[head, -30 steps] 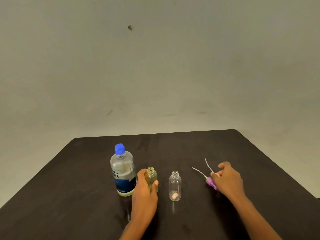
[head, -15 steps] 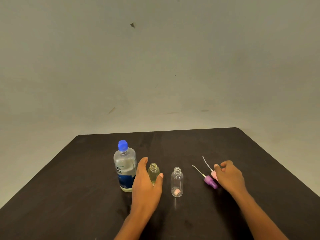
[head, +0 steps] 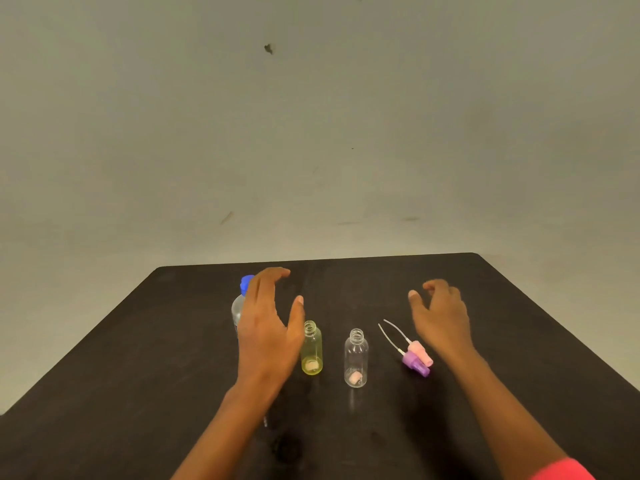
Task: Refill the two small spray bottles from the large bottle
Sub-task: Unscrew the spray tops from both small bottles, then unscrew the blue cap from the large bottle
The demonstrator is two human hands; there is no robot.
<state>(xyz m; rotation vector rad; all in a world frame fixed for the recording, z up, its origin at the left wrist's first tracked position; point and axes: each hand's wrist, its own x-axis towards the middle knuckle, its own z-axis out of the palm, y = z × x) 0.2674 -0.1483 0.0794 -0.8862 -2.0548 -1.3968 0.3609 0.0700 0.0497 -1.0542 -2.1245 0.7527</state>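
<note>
Both hands are spread wide, holding nothing — the left hand (head: 268,327) in front of the large bottle (head: 242,301), probably to grasp it. The two small bottles (head: 312,348) stand uncapped mid-tabletop, ready for pouring — the right hand (head: 438,313) hovers past their pumps (head: 417,358).

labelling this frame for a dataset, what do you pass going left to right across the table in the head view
large bottle with blue cap → left hand → yellow small bottle → clear small bottle → purple spray head and pink spray head, lying together → right hand
</note>
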